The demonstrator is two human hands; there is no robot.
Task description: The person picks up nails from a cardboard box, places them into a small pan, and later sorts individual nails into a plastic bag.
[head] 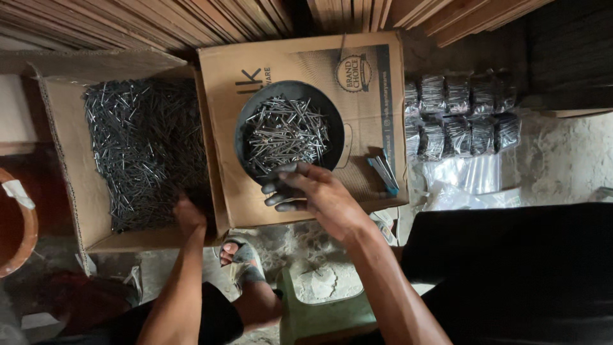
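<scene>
Stacked wooden slats (159,19) along top edge. Clear packets of nails (460,115) in two rows on ground at right, empty clear bags (472,179) just below. Green stool (325,313) underfoot. Reddish round rim (19,230) at left, possibly clay pot.
</scene>
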